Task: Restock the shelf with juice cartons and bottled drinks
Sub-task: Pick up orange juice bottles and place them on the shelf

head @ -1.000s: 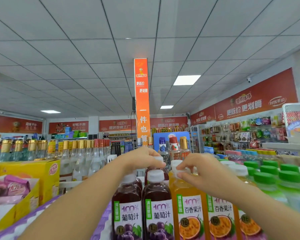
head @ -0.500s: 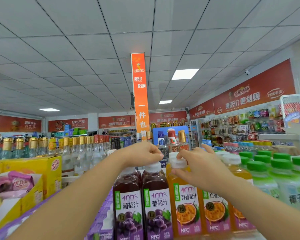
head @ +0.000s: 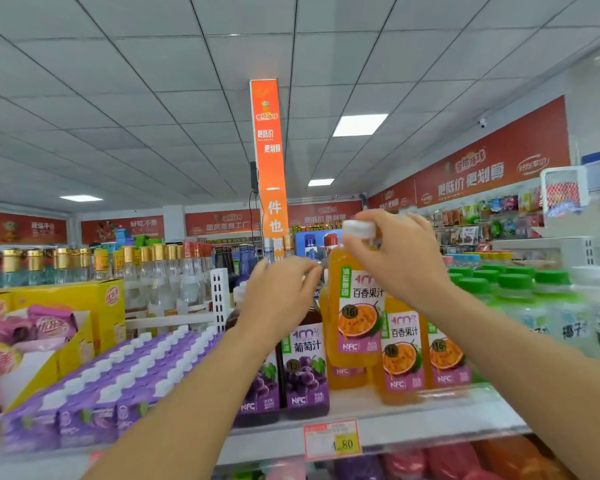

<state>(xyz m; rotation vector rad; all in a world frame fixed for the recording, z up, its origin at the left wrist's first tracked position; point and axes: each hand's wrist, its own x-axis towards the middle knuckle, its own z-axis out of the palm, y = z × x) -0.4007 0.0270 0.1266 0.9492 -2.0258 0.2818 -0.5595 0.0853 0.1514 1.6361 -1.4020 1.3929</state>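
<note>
The passion-fruit bottle (head: 355,306) is pinched by its white cap (head: 359,228) in the right grip (head: 395,258) and held clear above the shelf (head: 430,427). The left grip (head: 278,296) is curled over a grape bottle (head: 305,368); its hold cannot be told.

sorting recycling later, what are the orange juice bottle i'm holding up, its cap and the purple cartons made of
Passion fruit juice bottle: seems to be clear glossy plastic; the orange juice shows through and its shoulder shines. Its cap, pinched by the right hand: probably white opaque plastic. Purple cartons: apparently printed paperboard, boxy, with white screw caps on top.
</note>
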